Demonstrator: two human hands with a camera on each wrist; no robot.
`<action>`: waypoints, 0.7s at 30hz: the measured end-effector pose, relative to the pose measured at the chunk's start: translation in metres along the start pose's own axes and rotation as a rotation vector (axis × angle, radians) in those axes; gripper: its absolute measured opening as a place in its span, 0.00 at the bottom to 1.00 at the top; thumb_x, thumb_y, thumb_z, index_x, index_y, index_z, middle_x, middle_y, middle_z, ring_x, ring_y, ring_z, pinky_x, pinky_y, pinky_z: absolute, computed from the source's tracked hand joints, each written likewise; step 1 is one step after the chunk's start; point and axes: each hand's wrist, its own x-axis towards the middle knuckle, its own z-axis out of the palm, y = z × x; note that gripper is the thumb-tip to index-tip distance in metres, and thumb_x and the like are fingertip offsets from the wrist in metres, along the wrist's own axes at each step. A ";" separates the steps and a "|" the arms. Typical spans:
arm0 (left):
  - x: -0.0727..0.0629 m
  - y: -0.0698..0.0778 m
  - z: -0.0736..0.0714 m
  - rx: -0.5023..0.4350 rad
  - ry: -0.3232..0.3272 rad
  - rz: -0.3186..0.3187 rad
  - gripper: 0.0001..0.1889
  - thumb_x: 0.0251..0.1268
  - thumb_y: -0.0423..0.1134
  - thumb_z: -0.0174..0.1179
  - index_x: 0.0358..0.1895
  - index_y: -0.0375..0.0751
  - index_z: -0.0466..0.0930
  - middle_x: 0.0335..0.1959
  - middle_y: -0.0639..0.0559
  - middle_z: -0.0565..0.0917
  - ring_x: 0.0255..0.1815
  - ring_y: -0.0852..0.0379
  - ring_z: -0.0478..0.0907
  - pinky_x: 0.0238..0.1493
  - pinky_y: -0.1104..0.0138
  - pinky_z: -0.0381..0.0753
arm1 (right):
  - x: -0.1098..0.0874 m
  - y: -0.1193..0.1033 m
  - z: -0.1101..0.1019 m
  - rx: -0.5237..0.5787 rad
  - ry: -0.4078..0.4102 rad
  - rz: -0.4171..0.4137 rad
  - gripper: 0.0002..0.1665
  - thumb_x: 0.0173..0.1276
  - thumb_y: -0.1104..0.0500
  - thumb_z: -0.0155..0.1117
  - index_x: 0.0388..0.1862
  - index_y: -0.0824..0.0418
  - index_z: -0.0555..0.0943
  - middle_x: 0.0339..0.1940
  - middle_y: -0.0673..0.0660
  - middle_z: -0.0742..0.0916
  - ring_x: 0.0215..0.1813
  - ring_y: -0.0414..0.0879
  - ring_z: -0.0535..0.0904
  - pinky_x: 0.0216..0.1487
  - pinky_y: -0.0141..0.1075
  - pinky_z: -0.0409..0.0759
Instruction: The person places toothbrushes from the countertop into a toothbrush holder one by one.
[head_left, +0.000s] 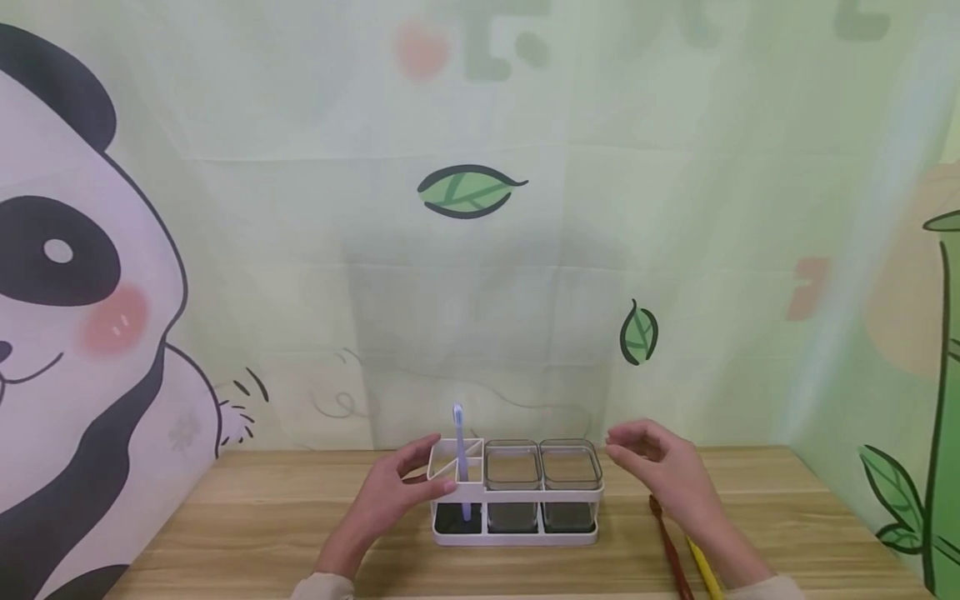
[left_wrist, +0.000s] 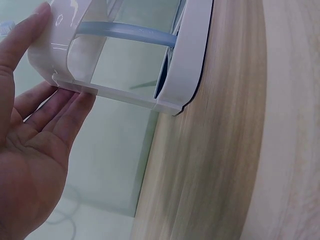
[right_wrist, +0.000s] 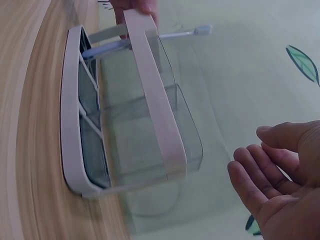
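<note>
A white toothbrush holder (head_left: 517,539) stands on the wooden table, with a divided section on its left and two clear cups (head_left: 513,481) set in its frame. One light-blue toothbrush (head_left: 461,454) stands upright in the divided section, its bristle head above the rim. My left hand (head_left: 386,492) grips the holder's left end, thumb on the front and fingers behind. My right hand (head_left: 667,467) hovers off the right end, fingers loosely bent and holding nothing. In the right wrist view a gap shows between this hand (right_wrist: 277,175) and the frame.
On the table by my right forearm lie a dark red toothbrush (head_left: 670,546) and a yellow toothbrush (head_left: 703,567), both partly covered by the arm. Behind the table hangs a pale green cloth (head_left: 480,333) printed with leaves and a panda.
</note>
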 end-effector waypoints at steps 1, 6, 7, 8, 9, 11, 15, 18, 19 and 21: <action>0.000 0.000 0.000 0.000 0.000 -0.002 0.39 0.64 0.41 0.78 0.76 0.34 0.73 0.68 0.33 0.79 0.68 0.35 0.78 0.66 0.50 0.81 | -0.001 0.002 -0.003 -0.005 -0.005 0.016 0.21 0.75 0.53 0.74 0.60 0.63 0.85 0.54 0.56 0.90 0.58 0.50 0.85 0.56 0.31 0.83; -0.001 0.000 0.000 -0.001 0.000 0.003 0.39 0.64 0.41 0.78 0.75 0.33 0.73 0.68 0.33 0.79 0.68 0.34 0.78 0.66 0.50 0.82 | -0.004 0.009 -0.014 0.004 -0.016 0.064 0.24 0.75 0.49 0.74 0.61 0.63 0.84 0.56 0.57 0.90 0.58 0.49 0.86 0.55 0.30 0.83; -0.001 0.000 -0.001 -0.001 -0.001 0.006 0.39 0.64 0.41 0.78 0.75 0.33 0.73 0.68 0.32 0.79 0.68 0.34 0.78 0.65 0.50 0.82 | -0.004 0.011 -0.017 0.006 -0.017 0.068 0.24 0.75 0.50 0.74 0.61 0.63 0.84 0.56 0.57 0.90 0.57 0.48 0.86 0.55 0.30 0.83; 0.000 0.000 -0.001 -0.002 -0.002 0.005 0.39 0.63 0.41 0.78 0.75 0.33 0.73 0.68 0.32 0.79 0.68 0.34 0.78 0.65 0.50 0.82 | -0.004 0.013 -0.019 0.003 -0.019 0.073 0.25 0.75 0.49 0.74 0.62 0.63 0.84 0.56 0.57 0.90 0.57 0.48 0.86 0.54 0.29 0.83; 0.000 -0.001 -0.001 -0.002 -0.002 0.006 0.39 0.63 0.41 0.78 0.75 0.33 0.73 0.68 0.32 0.79 0.68 0.34 0.78 0.65 0.50 0.82 | -0.004 0.015 -0.021 -0.003 -0.019 0.077 0.25 0.75 0.49 0.74 0.62 0.63 0.83 0.57 0.57 0.90 0.57 0.47 0.86 0.54 0.29 0.83; 0.000 -0.001 -0.001 -0.003 -0.004 0.007 0.39 0.63 0.41 0.78 0.75 0.33 0.73 0.68 0.32 0.79 0.67 0.34 0.79 0.65 0.50 0.82 | -0.005 0.018 -0.025 -0.016 -0.022 0.080 0.26 0.75 0.49 0.73 0.63 0.63 0.83 0.57 0.58 0.90 0.56 0.46 0.87 0.53 0.27 0.83; 0.000 -0.001 -0.001 -0.002 -0.003 0.009 0.39 0.63 0.41 0.78 0.75 0.33 0.73 0.68 0.32 0.79 0.67 0.34 0.79 0.65 0.50 0.82 | -0.006 0.023 -0.034 -0.026 -0.028 0.072 0.27 0.74 0.48 0.74 0.63 0.64 0.83 0.57 0.59 0.90 0.55 0.43 0.87 0.53 0.27 0.83; 0.000 -0.001 -0.001 0.002 -0.001 0.011 0.39 0.63 0.41 0.78 0.75 0.34 0.73 0.68 0.33 0.79 0.68 0.35 0.79 0.65 0.51 0.82 | -0.007 0.026 -0.040 -0.032 -0.035 0.077 0.28 0.74 0.46 0.74 0.62 0.63 0.83 0.57 0.59 0.89 0.55 0.44 0.86 0.53 0.29 0.83; 0.001 -0.002 -0.001 0.002 -0.001 0.011 0.39 0.63 0.41 0.78 0.75 0.34 0.73 0.68 0.33 0.79 0.68 0.35 0.79 0.65 0.51 0.82 | -0.007 0.027 -0.042 -0.036 -0.039 0.082 0.28 0.74 0.45 0.74 0.62 0.63 0.83 0.58 0.59 0.89 0.56 0.44 0.86 0.53 0.29 0.83; 0.001 -0.002 -0.001 0.000 -0.001 0.010 0.39 0.63 0.41 0.79 0.75 0.34 0.73 0.68 0.32 0.79 0.68 0.35 0.79 0.65 0.51 0.82 | -0.008 0.029 -0.045 -0.042 -0.047 0.098 0.29 0.74 0.44 0.74 0.62 0.63 0.83 0.58 0.58 0.89 0.57 0.46 0.86 0.55 0.31 0.82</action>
